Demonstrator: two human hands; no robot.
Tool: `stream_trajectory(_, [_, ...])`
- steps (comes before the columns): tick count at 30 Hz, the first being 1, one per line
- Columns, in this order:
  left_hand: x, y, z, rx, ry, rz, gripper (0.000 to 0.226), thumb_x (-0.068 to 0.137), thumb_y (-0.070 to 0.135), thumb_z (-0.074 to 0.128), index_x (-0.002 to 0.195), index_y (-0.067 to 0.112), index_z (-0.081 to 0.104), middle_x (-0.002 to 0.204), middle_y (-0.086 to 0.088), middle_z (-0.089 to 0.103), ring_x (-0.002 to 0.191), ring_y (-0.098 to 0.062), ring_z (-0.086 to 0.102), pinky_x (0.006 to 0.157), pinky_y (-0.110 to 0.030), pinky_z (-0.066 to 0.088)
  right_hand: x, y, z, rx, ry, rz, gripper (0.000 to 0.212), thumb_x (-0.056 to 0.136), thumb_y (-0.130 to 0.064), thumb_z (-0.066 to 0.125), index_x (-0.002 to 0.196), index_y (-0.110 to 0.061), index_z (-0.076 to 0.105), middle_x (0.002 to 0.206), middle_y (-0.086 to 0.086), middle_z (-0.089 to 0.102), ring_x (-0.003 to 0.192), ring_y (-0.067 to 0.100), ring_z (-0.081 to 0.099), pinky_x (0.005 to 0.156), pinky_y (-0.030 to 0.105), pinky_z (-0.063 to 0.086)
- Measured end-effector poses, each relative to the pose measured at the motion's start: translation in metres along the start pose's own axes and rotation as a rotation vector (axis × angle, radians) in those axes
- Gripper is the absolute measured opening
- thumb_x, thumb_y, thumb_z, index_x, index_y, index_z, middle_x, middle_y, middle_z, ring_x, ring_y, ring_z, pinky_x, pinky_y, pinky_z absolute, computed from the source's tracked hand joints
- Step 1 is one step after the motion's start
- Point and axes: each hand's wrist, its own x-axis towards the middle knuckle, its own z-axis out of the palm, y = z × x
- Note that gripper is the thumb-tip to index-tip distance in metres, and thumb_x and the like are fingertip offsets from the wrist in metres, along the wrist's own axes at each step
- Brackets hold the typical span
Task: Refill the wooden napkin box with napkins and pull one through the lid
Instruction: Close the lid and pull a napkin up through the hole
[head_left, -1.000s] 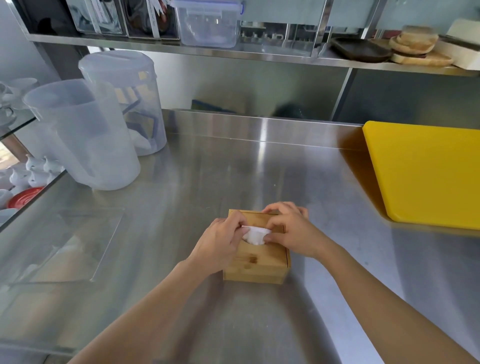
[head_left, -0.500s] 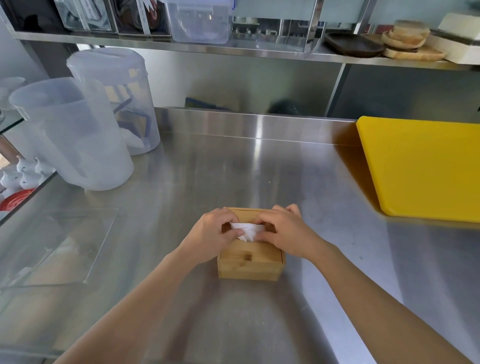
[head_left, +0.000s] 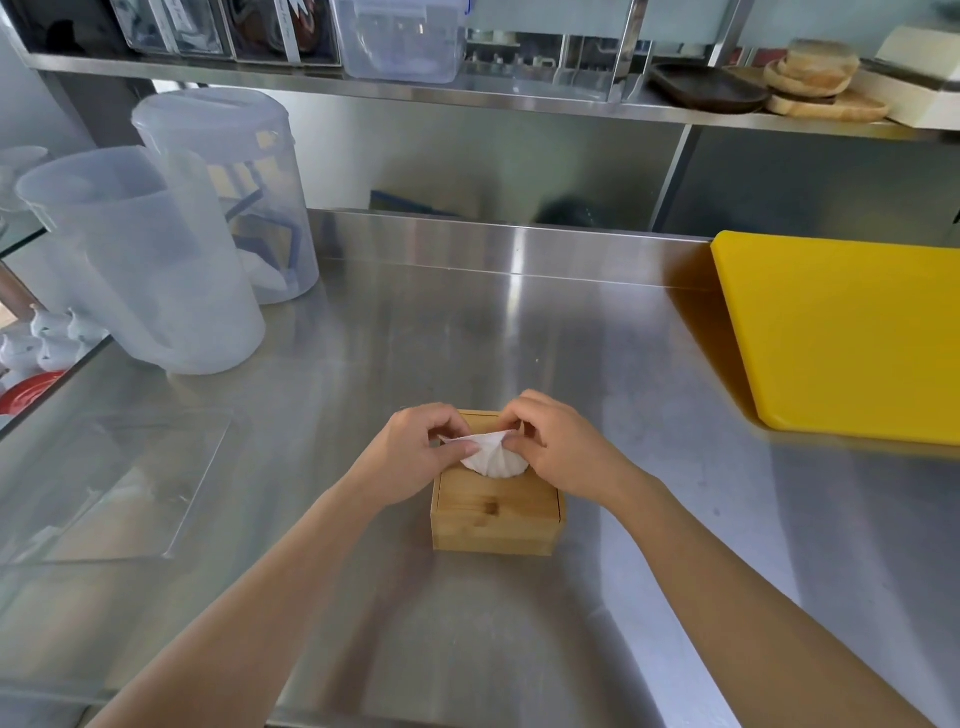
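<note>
A square wooden napkin box (head_left: 496, 519) stands on the steel counter in front of me, its lid on. A white napkin (head_left: 493, 457) sticks up through the hole in the lid in a gathered fan. My left hand (head_left: 410, 457) pinches the napkin's left corner between thumb and fingers. The napkin's right edge is pinched by my right hand (head_left: 563, 449). Both hands rest over the back half of the lid and hide it. What is inside the box is not visible.
Two translucent plastic pitchers (head_left: 140, 260) stand at the back left. A yellow cutting board (head_left: 852, 338) lies at the right. A clear acrylic sheet (head_left: 119, 483) lies flat at the left. A steel shelf (head_left: 467, 98) with containers and wooden plates runs overhead.
The napkin has been drawn higher out of the lid's hole and spread wider between my hands. The box stays where it was.
</note>
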Motion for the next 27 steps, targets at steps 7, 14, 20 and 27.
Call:
stream_trajectory(7, [0.0, -0.004, 0.0, -0.124, -0.073, -0.02, 0.011, 0.079, 0.018, 0.069, 0.07, 0.022, 0.065, 0.069, 0.017, 0.065, 0.07, -0.003, 0.057, 0.069, -0.021, 0.045, -0.011, 0.021, -0.012, 0.169, -0.078, 0.132, 0.02, 0.076, -0.023, 0.071, 0.068, -0.03, 0.054, 0.088, -0.013, 0.046, 0.084, 0.015, 0.046, 0.083, 0.029, 0.037])
stream_trajectory(14, [-0.001, 0.002, -0.001, -0.189, -0.208, 0.048, 0.018, 0.082, 0.012, 0.063, 0.07, 0.026, 0.061, 0.073, 0.013, 0.061, 0.076, -0.008, 0.053, 0.073, -0.023, 0.041, -0.004, 0.016, -0.009, -0.006, -0.318, 0.08, 0.04, 0.074, -0.033, 0.071, 0.111, -0.036, 0.056, 0.113, -0.012, 0.038, 0.105, 0.007, 0.033, 0.092, 0.027, 0.018])
stream_trajectory(20, [-0.003, 0.001, 0.001, -0.249, -0.153, -0.004, 0.018, 0.086, 0.01, 0.06, 0.071, 0.02, 0.062, 0.073, 0.01, 0.062, 0.073, -0.01, 0.054, 0.071, -0.026, 0.041, 0.006, 0.019, -0.017, 0.003, -0.287, 0.135, 0.018, 0.075, -0.034, 0.071, 0.076, -0.019, 0.061, 0.085, -0.007, 0.047, 0.078, 0.013, 0.045, 0.076, 0.03, 0.033])
stream_trajectory(27, [-0.003, 0.0, 0.001, -0.376, -0.053, -0.043, 0.011, 0.087, 0.008, 0.058, 0.079, 0.012, 0.062, 0.077, 0.003, 0.063, 0.074, -0.009, 0.057, 0.072, -0.021, 0.046, 0.006, 0.02, -0.014, 0.071, -0.139, 0.073, 0.012, 0.082, -0.027, 0.066, 0.083, -0.015, 0.067, 0.081, 0.0, 0.058, 0.068, 0.01, 0.049, 0.064, 0.023, 0.039])
